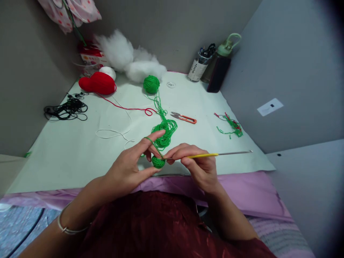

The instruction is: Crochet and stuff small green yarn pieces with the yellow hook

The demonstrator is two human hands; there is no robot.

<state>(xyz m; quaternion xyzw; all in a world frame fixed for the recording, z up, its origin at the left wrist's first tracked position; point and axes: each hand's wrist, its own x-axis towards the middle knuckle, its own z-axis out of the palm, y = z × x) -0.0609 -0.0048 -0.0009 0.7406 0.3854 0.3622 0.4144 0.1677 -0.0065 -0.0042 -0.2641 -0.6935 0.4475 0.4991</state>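
Note:
Between the thumb and fingers of my left hand (129, 163) is a small rounded green crochet piece (158, 162), held just above the table's front edge. Green yarn runs over my raised left index finger and down to the piece. My right hand (198, 163) grips a crochet hook (202, 156) by its yellow handle. One metal end of the hook meets the top edge of the crochet piece; the other points right. Just beyond my hands lies a loose heap of green yarn (168, 130), with strands leading back to a green yarn ball (151, 84).
Orange-handled thread snips (184, 117) lie past the yarn heap. Red yarn (98, 83), black cord (67, 107) and white stuffing (126, 57) are at the left and back. Yarn scraps (232, 126) lie right. A pen cup (198, 68), bottle (225, 48) and phone (219, 75) stand by the right partition.

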